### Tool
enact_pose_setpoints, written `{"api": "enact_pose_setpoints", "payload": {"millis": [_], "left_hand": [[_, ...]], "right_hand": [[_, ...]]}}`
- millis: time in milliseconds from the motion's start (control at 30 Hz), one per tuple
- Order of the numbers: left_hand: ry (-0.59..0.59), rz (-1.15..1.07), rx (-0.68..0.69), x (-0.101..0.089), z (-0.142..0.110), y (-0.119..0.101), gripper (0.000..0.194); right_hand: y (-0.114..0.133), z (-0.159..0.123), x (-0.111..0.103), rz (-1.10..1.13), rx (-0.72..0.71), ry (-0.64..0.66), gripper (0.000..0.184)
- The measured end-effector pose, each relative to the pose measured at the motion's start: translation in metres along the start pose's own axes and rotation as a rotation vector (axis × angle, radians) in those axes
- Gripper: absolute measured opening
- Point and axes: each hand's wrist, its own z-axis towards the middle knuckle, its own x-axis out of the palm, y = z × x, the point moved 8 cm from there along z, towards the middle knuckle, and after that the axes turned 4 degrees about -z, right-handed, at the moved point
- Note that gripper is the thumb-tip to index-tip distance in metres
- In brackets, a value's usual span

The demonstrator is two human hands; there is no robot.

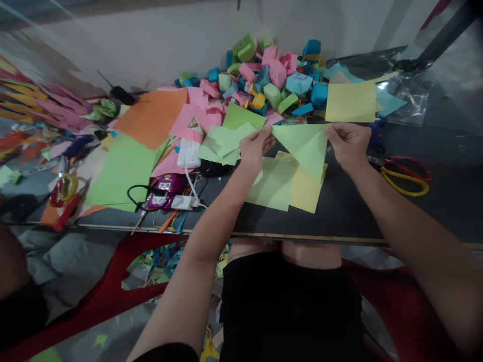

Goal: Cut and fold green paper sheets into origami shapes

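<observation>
A light green sheet of paper (302, 138), folded into a triangle at its top, is stretched between my hands above the table. My left hand (255, 146) pinches its upper left corner, and my right hand (347, 143) pinches the upper right one. Below it lie a green sheet (271, 186) and a yellow sheet (307, 191), partly covered by the folded paper. Light green pieces (222, 143) rest beside my left hand. Close to my right forearm are scissors (409, 173) with red and yellow handles.
Folded paper pieces (277, 73) are heaped along the wall. A purple power socket (166, 191) with a white charger (184, 202) sits left, near large orange (154, 115) and green sheets (121, 171). More scissors (64, 188) lie further left. The table's edge (302, 237) runs before my lap.
</observation>
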Motion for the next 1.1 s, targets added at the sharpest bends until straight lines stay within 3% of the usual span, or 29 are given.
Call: {"api": "enact_pose_setpoints", "payload": {"millis": [133, 267, 467, 667, 867, 1000, 1100], "left_hand": [[0.008, -0.07, 0.044, 0.003, -0.002, -0.002, 0.013], [0.016, -0.096, 0.118, 0.005, -0.003, -0.005, 0.005], [0.067, -0.171, 0.116, 0.007, -0.002, -0.009, 0.008], [0.109, -0.183, 0.068, 0.01, -0.009, -0.012, 0.009], [0.146, -0.156, 0.12, 0.014, -0.014, -0.019, 0.021], [0.157, -0.135, 0.186, 0.018, -0.017, -0.024, 0.032], [0.128, -0.1, 0.199, 0.016, -0.016, -0.024, 0.028]], "right_hand": [[0.001, 0.001, 0.0, 0.048, 0.012, -0.016, 0.049], [-0.01, 0.005, -0.002, 0.064, 0.021, -0.033, 0.045], [-0.023, 0.008, -0.002, 0.186, 0.064, -0.033, 0.042], [-0.029, 0.01, 0.001, 0.317, 0.191, -0.036, 0.047], [-0.034, 0.007, 0.009, 0.362, 0.296, 0.038, 0.05], [-0.035, 0.005, 0.011, 0.341, 0.289, 0.081, 0.05], [-0.039, 0.005, 0.009, 0.279, 0.243, 0.08, 0.045]]}}
